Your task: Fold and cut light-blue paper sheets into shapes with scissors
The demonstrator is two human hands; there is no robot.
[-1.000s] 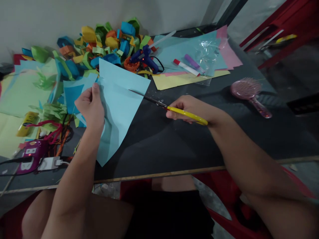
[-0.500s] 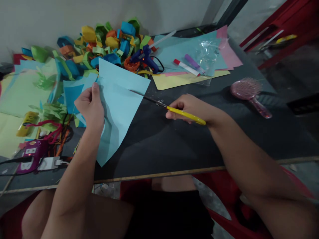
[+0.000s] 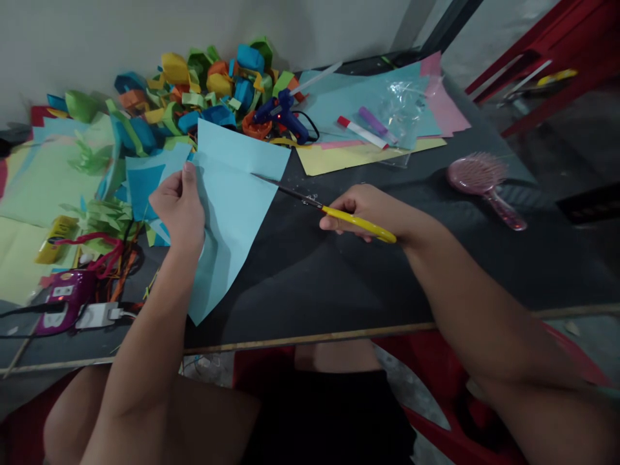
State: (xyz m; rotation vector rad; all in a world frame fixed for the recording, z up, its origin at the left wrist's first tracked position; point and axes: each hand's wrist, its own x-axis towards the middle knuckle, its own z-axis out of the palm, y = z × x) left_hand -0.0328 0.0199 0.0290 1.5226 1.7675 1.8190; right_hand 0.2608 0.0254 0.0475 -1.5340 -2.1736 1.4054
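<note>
Blue sheet [image 3: 237,213] in our left hand [image 3: 178,203], yellow-handled scissors [image 3: 339,214] in our right hand [image 3: 361,210].
Left pinches the sheet's left side; right is closed round the handles, blades across the sheet's right side. Sheet spans from near the back-edge paper heap [image 3: 208,87] toward the front edge of the surface [image 3: 314,284]. Risk, we judge: a slack left pinch would let the paper swing, so the blades stray or tear it.

The bare left hand [image 3: 179,206] is curled in a pinch, thumb [image 3: 189,177] pointing toward the far edge of the flat, dark grey tabletop [image 3: 310,284]; its bare left forearm [image 3: 155,316] crosses the near edge. The bare right hand [image 3: 365,210] is curled too, knuckles up, the bare right forearm [image 3: 465,290] slanting leftward over that same edge.
</note>
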